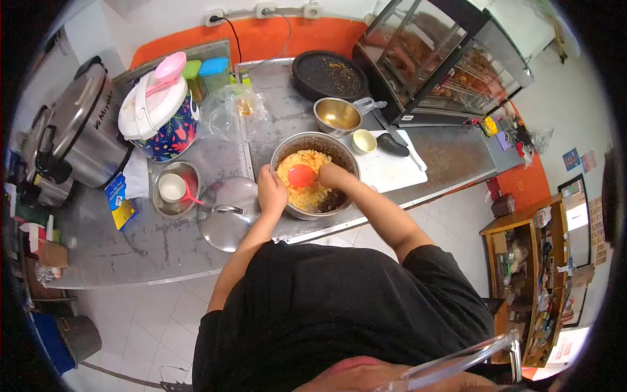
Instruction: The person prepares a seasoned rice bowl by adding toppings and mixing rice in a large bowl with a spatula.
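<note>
A deep steel bowl stands on the metal counter, holding yellow-orange, grainy food that looks like seasoned rice. Brown residue coats part of its inner wall. My left hand grips the bowl's left rim. Over the food, my right hand is closed around the handle of a red plastic ladle, whose head rests on the rice. Most of the handle is hidden by my fingers. Left of the bowl, a glass lid lies on the counter, close to my left forearm.
Behind the bowl are a smaller steel bowl and a black stone mortar. A white cutting board lies right, below a glass display case. Leftward stand a steel basin, a floral rice container and a large cooker.
</note>
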A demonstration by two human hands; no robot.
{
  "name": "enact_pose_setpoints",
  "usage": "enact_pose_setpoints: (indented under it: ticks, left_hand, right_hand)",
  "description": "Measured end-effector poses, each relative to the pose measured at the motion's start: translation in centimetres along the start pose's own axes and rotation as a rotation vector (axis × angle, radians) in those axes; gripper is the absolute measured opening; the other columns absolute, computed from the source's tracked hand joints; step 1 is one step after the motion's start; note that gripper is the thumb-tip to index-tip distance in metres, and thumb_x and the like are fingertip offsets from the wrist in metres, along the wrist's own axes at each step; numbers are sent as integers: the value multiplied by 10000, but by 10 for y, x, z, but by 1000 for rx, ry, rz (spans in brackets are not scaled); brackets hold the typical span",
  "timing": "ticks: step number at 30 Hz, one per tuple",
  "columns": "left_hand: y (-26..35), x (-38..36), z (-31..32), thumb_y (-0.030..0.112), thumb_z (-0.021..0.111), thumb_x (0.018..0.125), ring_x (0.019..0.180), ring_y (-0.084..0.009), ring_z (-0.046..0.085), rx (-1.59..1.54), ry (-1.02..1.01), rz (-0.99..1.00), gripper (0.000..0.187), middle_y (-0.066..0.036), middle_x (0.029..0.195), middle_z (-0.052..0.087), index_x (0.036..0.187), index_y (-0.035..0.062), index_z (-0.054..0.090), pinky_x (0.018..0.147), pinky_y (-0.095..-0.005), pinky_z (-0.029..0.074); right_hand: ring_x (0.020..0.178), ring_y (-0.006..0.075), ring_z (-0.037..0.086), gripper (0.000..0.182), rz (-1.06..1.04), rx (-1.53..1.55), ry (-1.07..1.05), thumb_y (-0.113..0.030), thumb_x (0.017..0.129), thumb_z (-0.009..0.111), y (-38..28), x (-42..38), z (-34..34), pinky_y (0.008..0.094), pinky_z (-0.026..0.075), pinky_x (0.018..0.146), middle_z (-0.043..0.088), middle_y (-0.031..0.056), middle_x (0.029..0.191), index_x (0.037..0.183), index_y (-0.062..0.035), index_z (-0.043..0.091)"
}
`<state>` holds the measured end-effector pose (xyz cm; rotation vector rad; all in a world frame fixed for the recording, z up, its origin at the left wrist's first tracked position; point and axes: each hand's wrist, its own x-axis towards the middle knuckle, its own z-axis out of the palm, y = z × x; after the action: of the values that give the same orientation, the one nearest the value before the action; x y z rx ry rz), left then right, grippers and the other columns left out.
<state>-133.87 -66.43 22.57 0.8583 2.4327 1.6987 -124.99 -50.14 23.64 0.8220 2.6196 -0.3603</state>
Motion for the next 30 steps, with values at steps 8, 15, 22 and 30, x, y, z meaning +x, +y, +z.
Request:
enact_pose_setpoints:
  ticks: [8,15,22,30]
  left_hand:
    - [8,0,-5,56,394,810,866,-389,487,27,-39,-21,215,-233,920,513,1007,-20,436,745,-428,380]
    - [1,3,1,63,397,812,864,-392,488,10,-13,2,217,-234,920,516,1007,-26,435,745,-426,382]
    - [2,1,1,69,390,816,880,-390,482,3,-28,-36,221,-238,930,508,1009,-30,432,755,-424,378]
    - [-5,0,2,89,387,829,884,-393,474,-18,-16,1,219,-239,929,500,1013,-24,423,751,-428,377]
  right_hand:
    - [780,301,598,265,-120,-141,-144,-238,706,567,-13,-1,-67,371,475,679,610,159,878,846,-22,630]
    - [858,220,605,229,94,-233,28,-254,737,558,-29,10,-9,330,486,697,628,69,917,886,-107,650]
    - [842,228,611,193,12,-291,-88,-144,740,525,-33,31,-8,353,486,691,627,91,915,881,-104,651]
    - [811,242,602,236,-193,-350,-457,-256,719,571,-24,38,-69,365,469,662,628,106,884,845,-74,654]
